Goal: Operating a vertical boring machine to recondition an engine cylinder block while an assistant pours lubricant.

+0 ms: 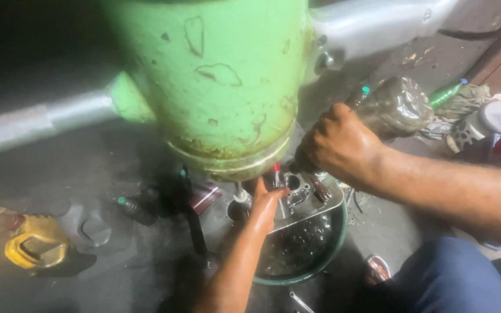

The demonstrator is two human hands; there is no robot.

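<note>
A silvery metal engine part (300,188) sits on a metal tray (314,211) laid across a round green-rimmed basin (331,249) of dark liquid. My left hand (264,204) reaches up from below, its fingers stretched out and resting against the left side of the part. My right hand (340,142) comes in from the right, closed in a fist on a dark tool (300,164) whose end points down at the part. A large pale green cylinder (221,81) with chipped paint hangs just above and hides the back of the part.
A plastic bottle of dark liquid (398,107) lies behind my right hand. A green bottle (447,93) and a white round part (497,116) lie far right. A yellow hexagonal cap (36,249) is at left, with a small teal-capped bottle (130,207) nearby. My blue-trousered knee (453,278) is bottom right.
</note>
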